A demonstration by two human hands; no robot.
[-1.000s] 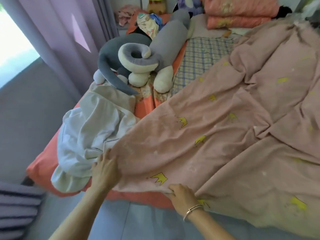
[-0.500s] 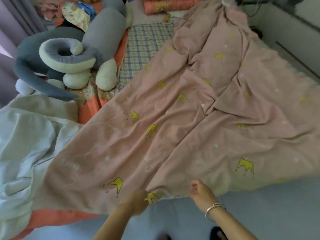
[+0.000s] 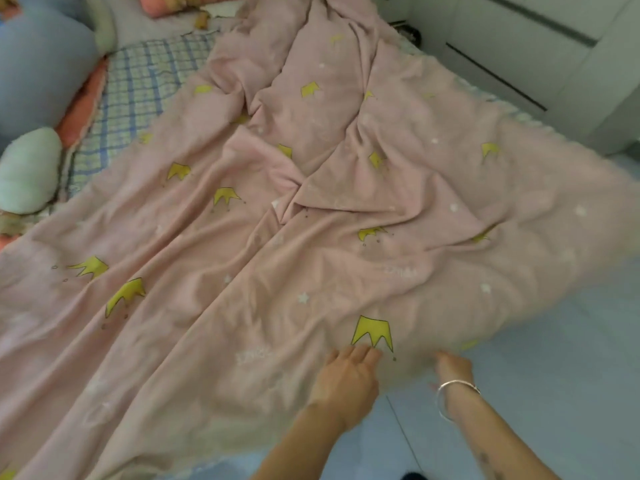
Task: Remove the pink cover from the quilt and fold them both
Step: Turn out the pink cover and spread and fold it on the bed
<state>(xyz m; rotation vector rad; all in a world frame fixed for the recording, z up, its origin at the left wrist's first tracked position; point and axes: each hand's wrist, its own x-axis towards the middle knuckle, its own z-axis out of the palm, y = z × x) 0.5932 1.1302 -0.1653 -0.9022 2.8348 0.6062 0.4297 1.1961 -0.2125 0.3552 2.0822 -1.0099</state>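
Both hands have slid right along the cover [image 3: 311,209] edge. My left hand [image 3: 348,374] lies flat, fingers straight; whether my right hand [image 3: 452,367] grips, I cannot tell.

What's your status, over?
Left hand flat on pink cover near its front edge. Right hand at the edge, fingers hidden. Cover spread, wrinkled, unfolded. Plush toy beside it, far left.

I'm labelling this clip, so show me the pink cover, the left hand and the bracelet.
pink cover [image 3: 346,209]: head view, its creased middle.
left hand [image 3: 348,372]: head view, back of the hand.
bracelet [image 3: 458,385]: head view, band over the wrist.
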